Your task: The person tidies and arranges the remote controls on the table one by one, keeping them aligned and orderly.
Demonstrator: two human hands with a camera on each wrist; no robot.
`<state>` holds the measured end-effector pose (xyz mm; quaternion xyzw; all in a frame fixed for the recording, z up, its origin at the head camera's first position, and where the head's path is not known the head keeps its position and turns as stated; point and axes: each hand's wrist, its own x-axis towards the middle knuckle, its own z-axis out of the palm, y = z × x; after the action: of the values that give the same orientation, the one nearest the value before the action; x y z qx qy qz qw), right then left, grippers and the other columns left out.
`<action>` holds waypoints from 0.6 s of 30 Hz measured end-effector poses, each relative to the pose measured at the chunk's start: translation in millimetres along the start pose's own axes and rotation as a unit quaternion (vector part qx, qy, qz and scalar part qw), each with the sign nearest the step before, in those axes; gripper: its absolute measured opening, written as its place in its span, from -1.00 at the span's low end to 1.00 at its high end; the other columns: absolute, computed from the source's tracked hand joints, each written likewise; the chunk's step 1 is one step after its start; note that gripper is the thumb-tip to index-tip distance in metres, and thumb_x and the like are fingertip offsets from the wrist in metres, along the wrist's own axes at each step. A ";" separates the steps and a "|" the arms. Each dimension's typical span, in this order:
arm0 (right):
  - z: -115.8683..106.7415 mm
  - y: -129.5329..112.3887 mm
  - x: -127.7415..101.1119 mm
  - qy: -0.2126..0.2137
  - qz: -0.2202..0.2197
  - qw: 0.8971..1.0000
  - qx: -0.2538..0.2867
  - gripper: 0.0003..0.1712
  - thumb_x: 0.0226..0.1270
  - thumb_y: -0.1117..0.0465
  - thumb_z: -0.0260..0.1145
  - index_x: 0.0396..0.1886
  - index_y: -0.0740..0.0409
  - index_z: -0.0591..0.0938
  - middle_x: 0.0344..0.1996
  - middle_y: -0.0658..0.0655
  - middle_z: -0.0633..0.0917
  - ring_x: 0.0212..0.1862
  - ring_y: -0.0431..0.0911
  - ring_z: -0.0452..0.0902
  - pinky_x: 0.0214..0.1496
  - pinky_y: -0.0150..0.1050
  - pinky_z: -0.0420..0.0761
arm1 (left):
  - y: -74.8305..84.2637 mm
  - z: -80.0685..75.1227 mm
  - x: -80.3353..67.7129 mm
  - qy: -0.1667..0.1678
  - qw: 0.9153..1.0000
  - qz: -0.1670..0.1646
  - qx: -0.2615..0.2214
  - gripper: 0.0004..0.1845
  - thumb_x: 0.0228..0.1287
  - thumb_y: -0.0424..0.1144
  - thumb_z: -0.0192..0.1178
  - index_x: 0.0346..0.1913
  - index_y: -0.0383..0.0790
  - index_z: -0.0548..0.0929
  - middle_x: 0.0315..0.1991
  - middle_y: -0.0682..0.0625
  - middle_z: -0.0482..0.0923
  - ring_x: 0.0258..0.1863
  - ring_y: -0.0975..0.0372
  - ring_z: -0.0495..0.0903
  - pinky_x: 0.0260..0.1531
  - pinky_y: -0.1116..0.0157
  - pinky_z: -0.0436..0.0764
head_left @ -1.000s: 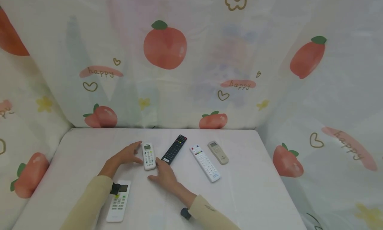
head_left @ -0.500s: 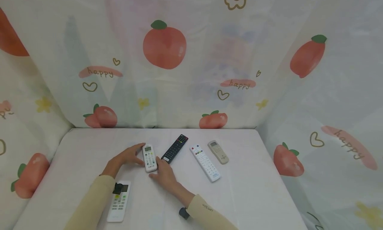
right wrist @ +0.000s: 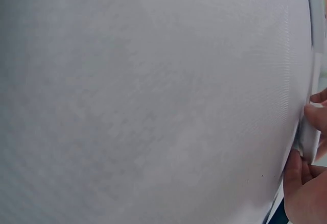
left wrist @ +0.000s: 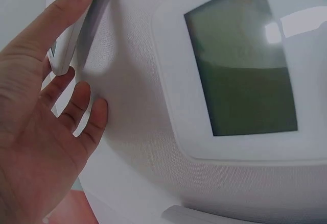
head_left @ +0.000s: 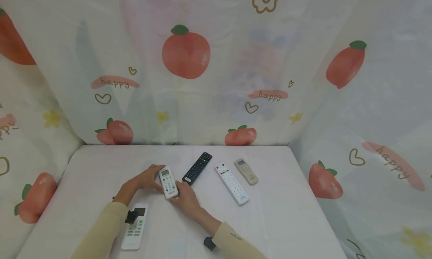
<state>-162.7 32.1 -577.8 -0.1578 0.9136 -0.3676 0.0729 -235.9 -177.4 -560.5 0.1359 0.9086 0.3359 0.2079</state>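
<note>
head view, left hand (head_left: 148, 178) curved, pinching remote (head_left: 168, 183)

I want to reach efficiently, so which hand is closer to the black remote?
Right. The right hand is beside the near end of the black remote; the left hand is farther left, across the white remote both hold.

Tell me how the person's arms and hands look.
The left sleeve and right sleeve are pale beige; the right bears a dark marking, too small to read. Near the wrists are a blocky black left device and a rounded dark right device. The left hand and right hand are ungloved.
</note>
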 end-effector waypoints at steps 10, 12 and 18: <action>-0.5 1.3 -9.4 -0.007 -0.008 1.000 0.024 -0.27 0.21 0.09 0.51 0.35 0.19 0.49 -0.06 -0.05 0.61 -0.15 -0.28 0.43 -0.08 -0.35 0.51 | 5.7 -1.7 -10.4 -0.007 1.000 0.027 0.010 0.10 -0.10 -0.17 0.62 0.50 -0.35 0.21 0.35 -0.37 0.18 0.38 -0.24 0.19 0.34 -0.20 0.17; -0.6 0.0 -12.1 -0.009 0.000 0.999 0.039 -0.28 0.21 0.09 0.51 0.35 0.16 0.49 -0.11 -0.09 0.59 -0.20 -0.30 0.41 -0.13 -0.36 0.50 | 6.9 -1.8 -12.7 -0.010 0.999 0.031 0.014 0.10 -0.11 -0.18 0.63 0.49 -0.34 0.22 0.34 -0.36 0.19 0.37 -0.24 0.20 0.33 -0.20 0.19; 0.6 -4.5 -19.9 -0.018 0.012 0.999 0.048 -0.20 0.18 0.08 0.53 0.40 0.13 0.45 -0.22 -0.16 0.53 -0.29 -0.31 0.35 -0.25 -0.40 0.44 | 11.9 -1.0 -19.9 -0.026 0.999 0.024 0.026 0.11 -0.14 -0.18 0.64 0.50 -0.27 0.24 0.35 -0.31 0.21 0.37 -0.20 0.22 0.31 -0.19 0.24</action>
<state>-142.8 35.5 -574.7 -0.1495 0.8953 -0.4074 0.1009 -217.6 -176.8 -546.2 0.1718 0.9078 0.3137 0.2193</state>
